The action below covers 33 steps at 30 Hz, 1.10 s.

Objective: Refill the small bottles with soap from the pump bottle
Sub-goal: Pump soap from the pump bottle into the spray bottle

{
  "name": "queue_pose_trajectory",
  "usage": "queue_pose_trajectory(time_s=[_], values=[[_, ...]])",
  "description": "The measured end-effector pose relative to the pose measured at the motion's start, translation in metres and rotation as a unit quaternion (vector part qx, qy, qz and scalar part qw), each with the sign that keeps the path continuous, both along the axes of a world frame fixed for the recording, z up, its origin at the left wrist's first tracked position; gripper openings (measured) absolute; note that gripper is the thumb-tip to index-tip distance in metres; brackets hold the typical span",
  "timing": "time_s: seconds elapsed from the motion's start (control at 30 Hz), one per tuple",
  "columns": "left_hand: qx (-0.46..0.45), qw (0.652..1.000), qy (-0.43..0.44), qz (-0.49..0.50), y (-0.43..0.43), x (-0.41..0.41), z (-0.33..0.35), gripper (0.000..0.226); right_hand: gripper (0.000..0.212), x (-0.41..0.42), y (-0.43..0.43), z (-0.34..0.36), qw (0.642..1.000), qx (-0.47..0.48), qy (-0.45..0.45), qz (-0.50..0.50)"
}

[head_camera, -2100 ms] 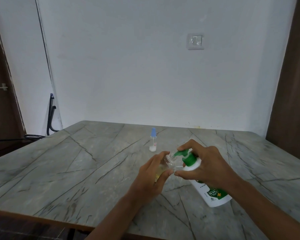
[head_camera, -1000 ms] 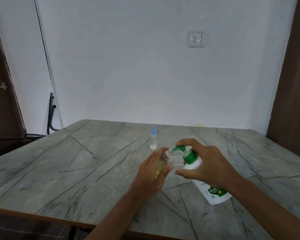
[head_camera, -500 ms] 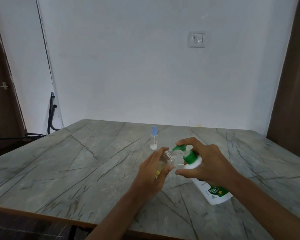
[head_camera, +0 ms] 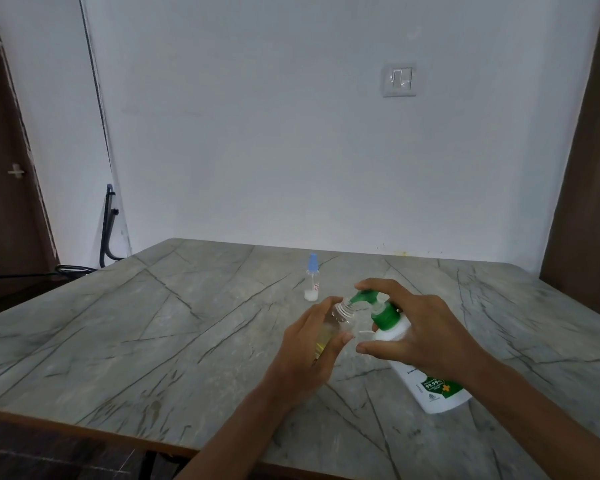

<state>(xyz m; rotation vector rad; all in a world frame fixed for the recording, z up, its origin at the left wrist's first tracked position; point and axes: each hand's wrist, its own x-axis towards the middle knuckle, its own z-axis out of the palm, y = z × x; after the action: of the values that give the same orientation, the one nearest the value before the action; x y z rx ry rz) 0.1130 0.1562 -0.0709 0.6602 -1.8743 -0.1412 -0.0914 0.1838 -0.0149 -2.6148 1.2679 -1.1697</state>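
Note:
My left hand (head_camera: pixel 307 355) grips a small clear bottle (head_camera: pixel 338 322) with yellowish liquid low inside; its threaded mouth is uncapped and tilted toward the pump. My right hand (head_camera: pixel 420 336) holds the white pump bottle (head_camera: pixel 426 379) with a green label, tilted left, my index finger resting on the green pump head (head_camera: pixel 364 296). The pump's spout sits right at the small bottle's mouth. A second small bottle (head_camera: pixel 312 278) with a blue spray cap stands upright farther back on the table, apart from both hands.
The grey marble-pattern table (head_camera: pixel 153 334) has a brown front edge. A white wall with a switch plate (head_camera: pixel 399 80) stands behind it. Dark wooden panels flank both sides, and a black metal frame (head_camera: pixel 107 226) leans at the left wall.
Both hands and the two held bottles stay nearly still. The pump head has risen slightly since two seconds ago, with the spout kept at the small bottle's mouth.

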Motion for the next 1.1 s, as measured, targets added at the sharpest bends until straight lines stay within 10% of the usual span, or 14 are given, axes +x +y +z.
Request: queue_pose_trajectory(time_s=[1.1], values=[[-0.004, 1.000, -0.005, 0.003, -0.0013, 0.0004, -0.0008, 0.040, 0.075, -0.0019, -0.0030, -0.0026, 1.000, -0.011, 0.007, 0.011]])
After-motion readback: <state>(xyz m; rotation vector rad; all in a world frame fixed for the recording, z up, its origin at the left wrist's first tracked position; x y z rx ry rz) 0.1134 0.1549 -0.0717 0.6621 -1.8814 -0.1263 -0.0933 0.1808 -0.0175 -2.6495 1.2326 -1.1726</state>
